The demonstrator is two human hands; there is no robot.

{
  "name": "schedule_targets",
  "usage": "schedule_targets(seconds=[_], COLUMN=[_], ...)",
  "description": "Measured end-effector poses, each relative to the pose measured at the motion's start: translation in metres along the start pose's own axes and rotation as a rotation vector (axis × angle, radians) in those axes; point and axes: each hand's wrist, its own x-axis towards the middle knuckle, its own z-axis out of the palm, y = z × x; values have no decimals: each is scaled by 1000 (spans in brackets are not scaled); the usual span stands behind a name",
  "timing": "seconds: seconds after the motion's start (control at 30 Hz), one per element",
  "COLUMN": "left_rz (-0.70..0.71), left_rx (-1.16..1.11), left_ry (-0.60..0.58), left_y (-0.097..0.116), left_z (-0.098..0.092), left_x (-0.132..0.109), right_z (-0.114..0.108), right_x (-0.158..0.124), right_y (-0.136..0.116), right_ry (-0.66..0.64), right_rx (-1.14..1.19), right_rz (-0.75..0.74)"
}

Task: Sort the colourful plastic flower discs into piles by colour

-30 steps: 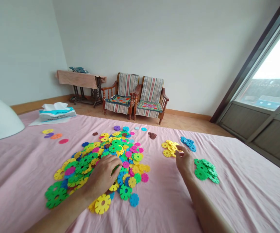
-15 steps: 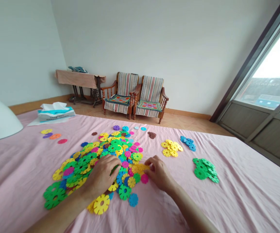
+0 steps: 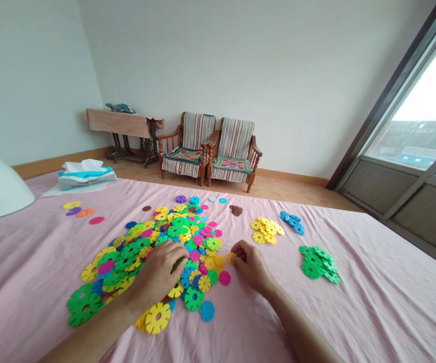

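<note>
Slotted plastic snowflake discs lie in a big mixed-colour heap [image 3: 127, 257] on the pink cloth. Over the heap's near right part rests my left hand [image 3: 163, 267], its fingers curled closed. Green shows in the gap by its thumb, but whether that disc is gripped or lies beneath is unclear. Just right of the heap, my right hand [image 3: 251, 264] pinches a yellow snowflake disc [image 3: 230, 258] between thumb and fingers. A pink disc [image 3: 224, 278] lies below that hand, and other yellow discs [image 3: 212, 262] lie at the heap's edge to its left.
Right of the heap are separate groups of yellow discs [image 3: 266, 230], blue discs [image 3: 292, 222], green discs [image 3: 319, 263] and brown discs [image 3: 236, 210]. Several loose discs [image 3: 85, 213] lie at left, near a tissue pack [image 3: 87, 176] and a white rounded object [image 3: 2, 186].
My right hand has moved slightly right and up, drawing a yellow disc away from the heap's edge. The left hand has stayed in place.
</note>
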Motion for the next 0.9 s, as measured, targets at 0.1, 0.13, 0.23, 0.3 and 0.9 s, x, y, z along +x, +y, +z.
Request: schedule_targets(seconds=[0.1,0.13,0.23,0.3,0.9], left_rz=[-1,-1,-1,1,-1], left_rx=[-3,-4,-3,-2,1], left_ry=[4,3,2,-4,-1], left_y=[0,0,0,0,-1], left_z=[0,0,0,0,-1], left_x=[0,0,0,-1,0], right_z=[-1,-1,-2,-2,-4], right_x=[1,0,-1,-1,4], right_y=[-1,-3,-6,-6,4], right_ry=[3,5,6,13,242], right_rx=[35,44,60,56,28], right_rz=[20,27,38,43,62])
